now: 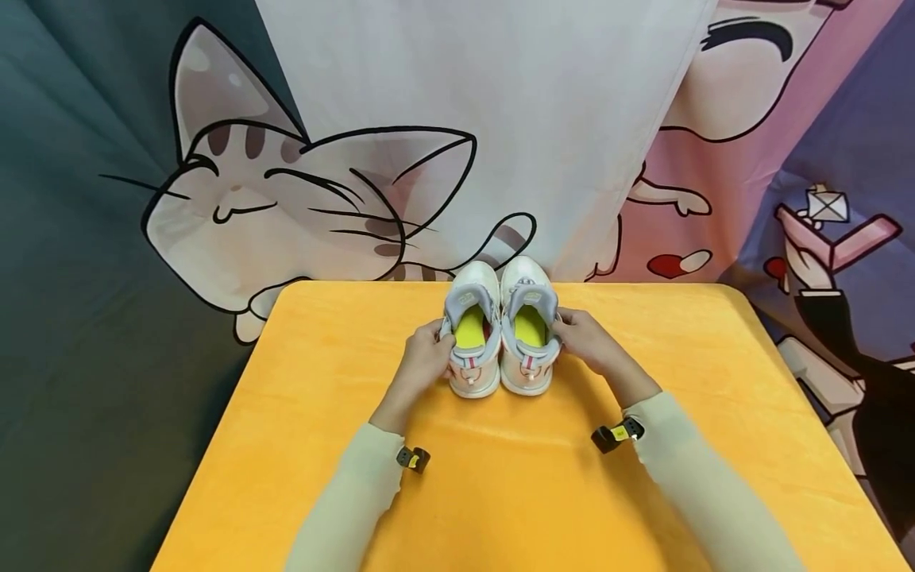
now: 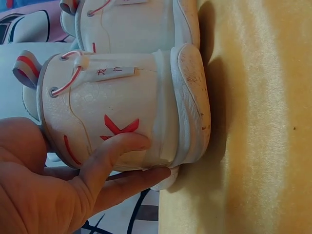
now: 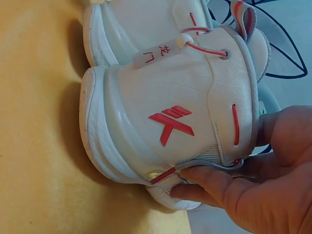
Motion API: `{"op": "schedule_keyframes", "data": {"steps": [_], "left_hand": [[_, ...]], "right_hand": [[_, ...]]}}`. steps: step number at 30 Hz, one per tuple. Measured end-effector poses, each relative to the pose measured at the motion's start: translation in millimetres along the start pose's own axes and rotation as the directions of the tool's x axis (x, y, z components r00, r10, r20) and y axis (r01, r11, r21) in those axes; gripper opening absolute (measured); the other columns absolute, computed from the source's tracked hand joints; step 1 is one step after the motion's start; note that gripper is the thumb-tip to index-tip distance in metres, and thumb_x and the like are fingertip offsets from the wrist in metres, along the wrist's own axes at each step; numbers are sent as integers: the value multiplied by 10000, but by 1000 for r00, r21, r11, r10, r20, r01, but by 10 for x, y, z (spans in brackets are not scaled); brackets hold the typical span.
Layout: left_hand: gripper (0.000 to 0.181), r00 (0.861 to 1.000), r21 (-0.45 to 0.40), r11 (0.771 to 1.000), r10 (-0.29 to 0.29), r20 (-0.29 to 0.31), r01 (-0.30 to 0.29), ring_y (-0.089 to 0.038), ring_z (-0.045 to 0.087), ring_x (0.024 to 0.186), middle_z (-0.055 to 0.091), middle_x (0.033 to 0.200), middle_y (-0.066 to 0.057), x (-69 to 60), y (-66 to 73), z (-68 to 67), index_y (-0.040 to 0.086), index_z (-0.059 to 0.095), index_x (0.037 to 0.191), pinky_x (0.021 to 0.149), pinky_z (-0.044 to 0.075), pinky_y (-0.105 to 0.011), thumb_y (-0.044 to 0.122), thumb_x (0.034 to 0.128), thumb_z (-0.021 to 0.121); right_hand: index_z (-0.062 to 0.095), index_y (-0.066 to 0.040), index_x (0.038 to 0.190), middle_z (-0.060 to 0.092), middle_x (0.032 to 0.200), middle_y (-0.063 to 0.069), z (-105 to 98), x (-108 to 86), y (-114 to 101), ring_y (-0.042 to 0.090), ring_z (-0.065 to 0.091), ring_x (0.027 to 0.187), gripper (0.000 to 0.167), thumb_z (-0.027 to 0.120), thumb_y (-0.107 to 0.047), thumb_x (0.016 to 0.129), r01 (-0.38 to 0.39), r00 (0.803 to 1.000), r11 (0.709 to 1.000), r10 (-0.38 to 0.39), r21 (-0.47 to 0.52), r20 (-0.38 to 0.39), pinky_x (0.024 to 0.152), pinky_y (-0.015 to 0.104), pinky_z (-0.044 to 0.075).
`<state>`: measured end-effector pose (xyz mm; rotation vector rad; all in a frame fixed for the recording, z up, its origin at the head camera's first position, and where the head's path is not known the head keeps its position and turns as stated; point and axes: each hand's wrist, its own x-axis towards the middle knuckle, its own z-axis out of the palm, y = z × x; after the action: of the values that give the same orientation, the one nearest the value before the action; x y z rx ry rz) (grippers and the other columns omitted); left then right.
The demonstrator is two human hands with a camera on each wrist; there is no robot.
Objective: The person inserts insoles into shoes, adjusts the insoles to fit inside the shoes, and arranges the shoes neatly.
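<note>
Two white sneakers stand side by side at the far edge of the yellow table, heels toward me and yellow-green insoles showing. My left hand (image 1: 426, 355) grips the left sneaker (image 1: 475, 380) by the outer side of its collar. On the other side, my right hand (image 1: 588, 340) holds the right sneaker (image 1: 527, 377) at its outer collar. In the left wrist view, fingers lie along the left sneaker (image 2: 117, 92), below a red logo. The right wrist view has the right sneaker (image 3: 141, 92) with fingers on its side; the thumb is partly hidden by the collar.
The yellow-covered table (image 1: 493, 492) spreads beneath both forearms. Behind it hangs a printed cloth backdrop (image 1: 557, 95) with a cartoon cat, close to the sneakers' toes. Black wrist devices sit on both wrists.
</note>
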<state>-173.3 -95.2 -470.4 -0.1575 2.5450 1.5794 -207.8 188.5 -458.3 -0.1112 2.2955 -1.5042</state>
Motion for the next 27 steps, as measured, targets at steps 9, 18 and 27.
{"op": "schedule_keyframes", "data": {"steps": [9, 18, 27], "left_hand": [[323, 1000, 12, 1000, -29, 10, 29, -266, 662, 550, 693, 941, -155, 52, -43, 17, 73, 643, 1317, 641, 616, -509, 182, 1040, 519], [313, 1000, 58, 998, -29, -3, 29, -237, 669, 542, 703, 934, -157, 90, -86, -6, 78, 660, 1255, 608, 618, -474, 220, 1006, 534], [312, 1000, 54, 998, -11, -13, 12, -190, 651, 494, 703, 953, -177, 112, -103, 44, 87, 677, 1239, 568, 617, -440, 215, 993, 533]], "right_hand": [[426, 141, 1475, 538, 1330, 349, -30, 17, 8, 226, 616, 976, 472, 380, -93, 1067, -22, 999, 1000, 22, -7, 48, 842, 324, 565], [570, 95, 1321, 620, 1125, 250, -19, 113, 74, 220, 581, 887, 381, 410, -158, 1086, 9, 1000, 992, -6, -125, 30, 795, 325, 521], [603, 65, 1160, 470, 744, 62, -39, 137, 105, 182, 429, 643, 293, 448, -144, 1027, 4, 1000, 963, -4, -271, 0, 604, 313, 382]]}}
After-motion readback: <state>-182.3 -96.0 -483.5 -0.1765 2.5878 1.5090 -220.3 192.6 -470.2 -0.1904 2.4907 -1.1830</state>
